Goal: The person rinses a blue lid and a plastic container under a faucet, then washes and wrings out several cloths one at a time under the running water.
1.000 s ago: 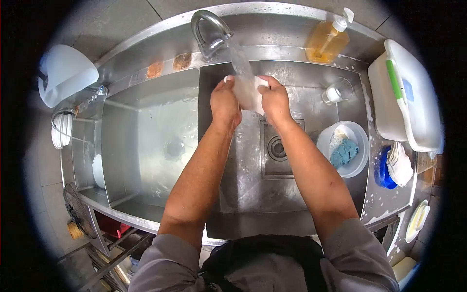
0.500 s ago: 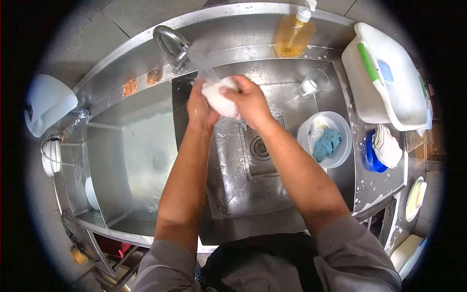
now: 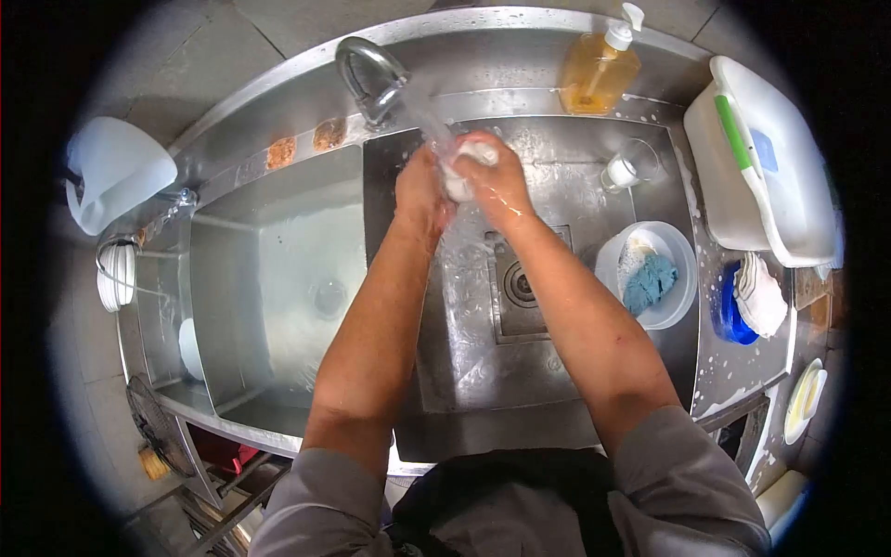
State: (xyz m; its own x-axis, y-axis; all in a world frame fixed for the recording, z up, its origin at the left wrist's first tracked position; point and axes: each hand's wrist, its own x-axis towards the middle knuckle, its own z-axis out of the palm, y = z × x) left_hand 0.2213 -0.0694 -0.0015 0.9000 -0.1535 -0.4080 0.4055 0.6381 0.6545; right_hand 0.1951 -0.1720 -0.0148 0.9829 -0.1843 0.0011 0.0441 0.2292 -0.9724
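A small white rounded object [image 3: 458,184] is held between both hands under the running faucet [image 3: 368,76]; its exact kind is hard to make out behind the fingers. My left hand [image 3: 422,193] grips its left side. From the right, my right hand [image 3: 499,182] is wrapped over it, fingers curled across the top. Water [image 3: 427,116] pours from the spout onto the hands and splashes into the steel sink basin [image 3: 473,371] below. Beyond the right forearm, a clear glass [image 3: 642,160] lies tipped with something white in it.
A round plastic tub [image 3: 685,278] holds a blue cloth [image 3: 650,283] and suds. A water-filled basin [image 3: 278,278] is at left. A soap pump bottle [image 3: 599,76] stands behind. At right are a white bin [image 3: 794,167], folded white cloth [image 3: 761,297] and blue container [image 3: 733,316].
The whole scene has shifted right with the camera. The hands have turned the white object under the stream, and the fingers now cover more of it.
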